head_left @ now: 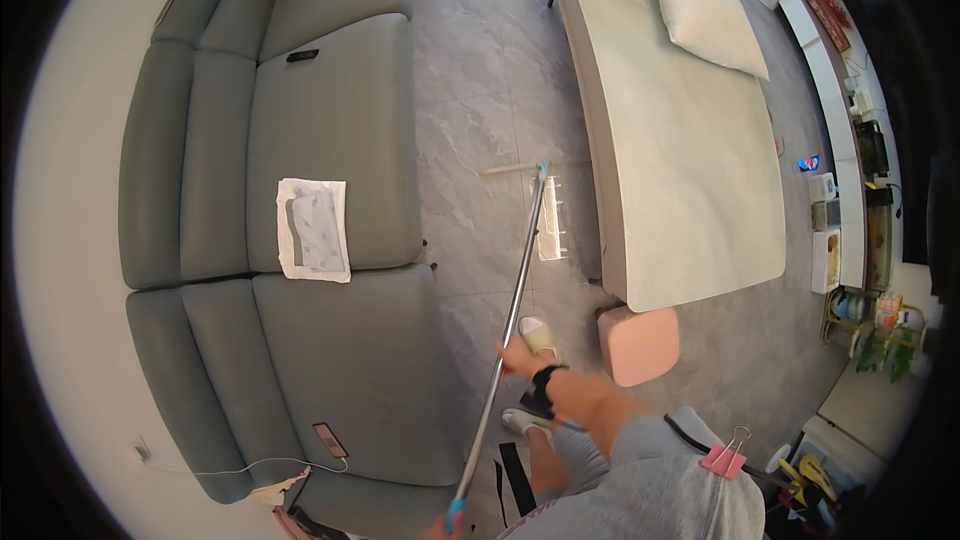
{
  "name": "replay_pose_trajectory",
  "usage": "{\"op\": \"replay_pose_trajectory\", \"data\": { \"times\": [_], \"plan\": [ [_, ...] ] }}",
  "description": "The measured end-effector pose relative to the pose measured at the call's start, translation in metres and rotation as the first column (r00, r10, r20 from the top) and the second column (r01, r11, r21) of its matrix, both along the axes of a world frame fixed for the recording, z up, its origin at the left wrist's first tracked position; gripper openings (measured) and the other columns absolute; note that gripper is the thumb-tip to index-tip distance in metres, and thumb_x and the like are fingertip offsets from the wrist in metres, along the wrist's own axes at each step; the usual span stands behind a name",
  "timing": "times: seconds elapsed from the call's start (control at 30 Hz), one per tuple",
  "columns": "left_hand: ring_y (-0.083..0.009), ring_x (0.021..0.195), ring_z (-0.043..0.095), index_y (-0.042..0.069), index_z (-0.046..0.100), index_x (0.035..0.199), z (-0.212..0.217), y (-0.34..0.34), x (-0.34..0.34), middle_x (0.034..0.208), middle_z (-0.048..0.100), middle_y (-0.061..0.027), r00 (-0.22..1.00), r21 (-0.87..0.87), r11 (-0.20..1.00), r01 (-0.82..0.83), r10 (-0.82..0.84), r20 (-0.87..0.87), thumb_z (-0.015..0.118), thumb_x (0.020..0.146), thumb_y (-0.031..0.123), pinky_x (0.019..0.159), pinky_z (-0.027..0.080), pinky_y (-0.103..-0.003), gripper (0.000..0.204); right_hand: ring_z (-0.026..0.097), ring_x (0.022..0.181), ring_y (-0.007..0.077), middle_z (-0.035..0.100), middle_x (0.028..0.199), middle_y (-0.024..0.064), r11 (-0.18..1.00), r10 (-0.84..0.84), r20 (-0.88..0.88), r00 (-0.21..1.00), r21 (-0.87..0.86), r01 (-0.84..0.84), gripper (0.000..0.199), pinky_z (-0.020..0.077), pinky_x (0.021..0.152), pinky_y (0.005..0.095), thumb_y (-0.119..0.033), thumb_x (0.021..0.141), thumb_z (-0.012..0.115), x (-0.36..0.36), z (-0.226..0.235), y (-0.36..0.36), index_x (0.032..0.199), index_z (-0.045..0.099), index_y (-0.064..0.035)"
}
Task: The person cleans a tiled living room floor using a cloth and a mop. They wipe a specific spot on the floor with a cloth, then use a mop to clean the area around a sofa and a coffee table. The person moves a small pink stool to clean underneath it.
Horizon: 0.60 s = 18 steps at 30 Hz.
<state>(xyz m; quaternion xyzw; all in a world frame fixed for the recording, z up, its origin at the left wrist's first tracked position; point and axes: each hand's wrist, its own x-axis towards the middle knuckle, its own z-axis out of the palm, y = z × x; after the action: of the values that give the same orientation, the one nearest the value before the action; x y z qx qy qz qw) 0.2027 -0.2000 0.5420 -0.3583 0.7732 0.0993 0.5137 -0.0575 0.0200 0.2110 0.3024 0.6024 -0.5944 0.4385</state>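
Observation:
A long mop with a silver pole (pixel 522 275) slants across the middle of the view. Its blue joint (pixel 543 169) meets a thin, pale head (pixel 508 169) that lies on the grey tiled floor. My right hand (pixel 520 357), with a black band on the wrist, is closed around the pole partway along. At the lower edge my left hand (pixel 442 529) grips the pole near its blue end; the frame cuts off most of that hand. Beside the mop's joint is a bright white pronged shape (pixel 550 225), and I cannot tell whether it is an object or reflected light.
A grey sofa (pixel 330 130) runs along the left, bearing a remote (pixel 302 56), a white packet (pixel 314 230) and a charging phone (pixel 329 440). On the right stands a pale table (pixel 680 180) with a cushion (pixel 705 15). A pink stool (pixel 640 347) sits close to my slippers (pixel 537 336).

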Motion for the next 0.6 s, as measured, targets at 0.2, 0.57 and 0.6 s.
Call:
{"op": "replay_pose_trajectory", "data": {
  "times": [0.2,0.57,0.6],
  "plan": [
    [-0.0422,0.085,0.059,0.007,0.064,0.103,0.104,-0.078,-0.033,0.089,0.063,-0.0234,0.962,-0.195,0.968,0.16,-0.197,-0.187,0.06,0.082,0.032,0.074,0.048,-0.046,0.033,0.06,0.069,0.0264,0.059,0.073,0.016,0.986,0.061,0.167,0.984,-0.165,-0.034,0.04,0.0465,0.06,0.0425,-0.032,0.083,0.06,0.14,0.06,-0.103,0.076,0.056,0.0079],
    [-0.037,0.06,0.06,0.01,0.063,0.087,0.02,-0.037,-0.044,0.065,0.061,-0.0175,0.861,-0.162,0.878,0.45,-0.475,-0.183,0.061,0.081,0.038,0.056,0.046,-0.048,0.03,0.063,0.049,0.027,0.061,0.058,0.016,0.97,-0.18,-0.073,0.981,0.155,0.189,0.032,0.0521,0.045,0.0359,-0.02,0.081,0.052,0.01,0.013,-0.01,0.065,0.057,0.0067],
    [-0.0365,0.057,0.059,0.01,0.063,0.085,0.005,-0.034,-0.048,0.064,0.06,-0.0164,0.806,-0.149,0.856,0.494,-0.516,-0.291,0.061,0.08,0.038,0.053,0.046,-0.047,0.029,0.063,0.051,0.0273,0.061,0.062,0.0167,0.965,-0.246,0.032,0.969,0.097,0.242,0.031,0.0532,0.046,0.0364,-0.02,0.083,0.053,0.002,0.007,0.0,0.069,0.057,0.0073]
  ]
}}
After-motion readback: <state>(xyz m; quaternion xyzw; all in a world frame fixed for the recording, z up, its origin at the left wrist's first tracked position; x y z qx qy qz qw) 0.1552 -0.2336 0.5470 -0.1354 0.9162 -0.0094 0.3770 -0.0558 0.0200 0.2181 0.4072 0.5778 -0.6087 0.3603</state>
